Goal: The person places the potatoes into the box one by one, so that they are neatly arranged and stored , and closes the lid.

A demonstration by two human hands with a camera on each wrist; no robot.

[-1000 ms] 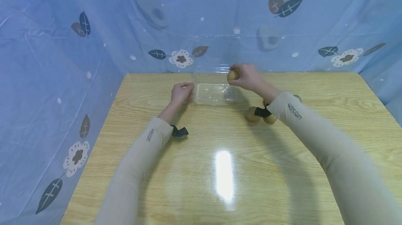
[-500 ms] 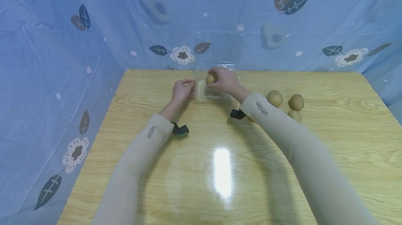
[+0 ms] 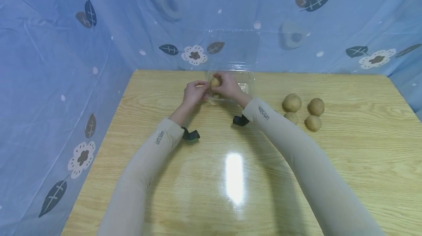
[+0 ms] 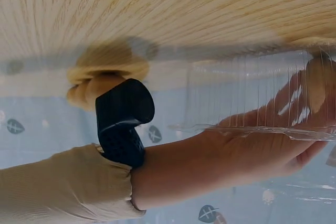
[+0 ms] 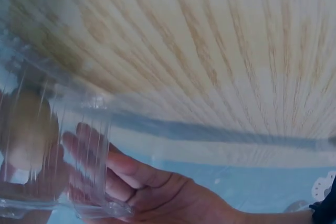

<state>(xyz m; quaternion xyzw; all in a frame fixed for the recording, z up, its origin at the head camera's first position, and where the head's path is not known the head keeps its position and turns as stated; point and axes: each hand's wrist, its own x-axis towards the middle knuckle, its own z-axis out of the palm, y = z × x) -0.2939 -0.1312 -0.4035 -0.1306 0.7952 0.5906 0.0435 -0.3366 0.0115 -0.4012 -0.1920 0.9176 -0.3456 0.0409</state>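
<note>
A clear plastic container stands at the table's far edge, its lid raised against the backdrop. My right hand grips a small brown potato over the container's left part. In the left wrist view that right hand and the potato show through the plastic wall. My left hand holds the container's left edge, close to the potato. In the right wrist view the left hand lies against the clear wall, with the potato blurred behind it.
Several loose potatoes lie in a cluster on the wooden table to the right of my right forearm, also seen as loose potatoes in the left wrist view. Blue patterned sheeting walls the left and back sides.
My right hand has carried the potato leftward from the container's right side to its left part, beside the left hand. The left hand has stayed at the container's edge.
</note>
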